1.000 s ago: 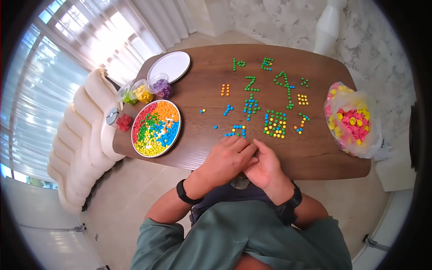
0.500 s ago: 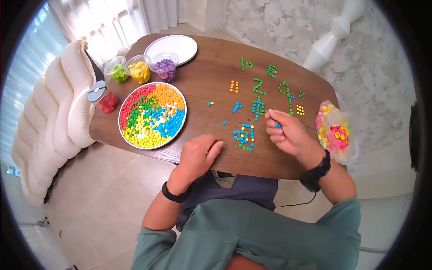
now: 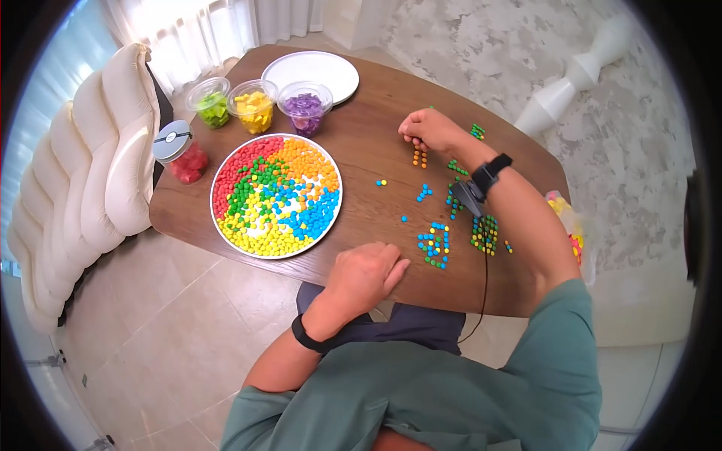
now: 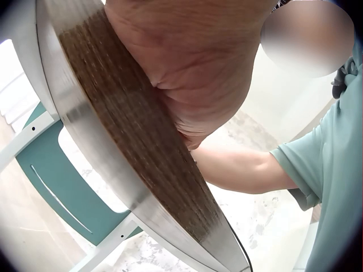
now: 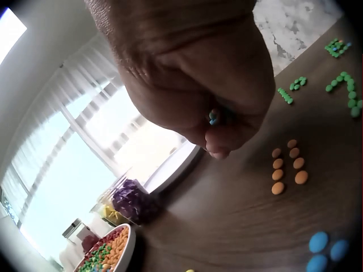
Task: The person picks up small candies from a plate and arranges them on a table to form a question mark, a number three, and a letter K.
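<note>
On the brown wooden table (image 3: 361, 218): candy plate (image 3: 277, 257), three clear tubs (image 3: 253, 109), green patterns (image 3: 456, 167) partly hidden by the right forearm (image 3: 526, 214). Beyond: cream sofa (image 3: 90, 165), pale curtains (image 3: 282, 19). Right hand (image 3: 432, 130): fingers curled, near orange candies (image 3: 420, 157); blue piece (image 5: 213, 119) in its grip, visible only in right wrist view. Left hand (image 3: 366, 275): resting at table edge, fingers loosely bent. Left wrist view only: teal panel (image 4: 57, 175).

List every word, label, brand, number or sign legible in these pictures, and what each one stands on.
No printed word, label, brand or number is legible.
Jar lid: any marking is too small to read.
Green candies: one angled row resembles "7", but the right wrist view's edge crops it, so the reading is unsure.
Orange candies: two rows, no certain sign.
</note>
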